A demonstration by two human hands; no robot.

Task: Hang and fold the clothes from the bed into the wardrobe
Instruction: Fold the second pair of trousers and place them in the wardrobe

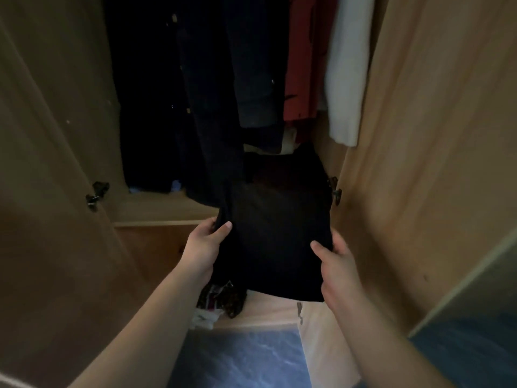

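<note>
A folded black garment (pixel 275 242) hangs flat between the two hands at the middle of the view, in front of the open wardrobe (pixel 419 135). The left hand (pixel 205 242) grips its edge at about 9 o'clock, thumb over the top face and the other fingers hidden behind the cloth. The right hand (pixel 335 264) grips the opposite edge at about 3 o'clock in the same way, so each grip is closed on the fabric itself. From both grips the garment's long axis runs toward 12 o'clock, away from the person and into the wardrobe. Its far end lies near a dark pile (pixel 282 166) low inside on the right, though in this light I cannot tell whether the two touch. The left hand sits slightly further forward than the right. Above, at 12 o'clock, hang dark clothes (pixel 223 93), a red garment (pixel 300 65) and a white garment (pixel 347 71). The coming move looks like a straight push along that axis, under the hanging hems, to lay the fold on the pile. No brand, label or legible writing shows anywhere; a patterned cloth (pixel 221 299) at 6 o'clock carries only a print.
</note>
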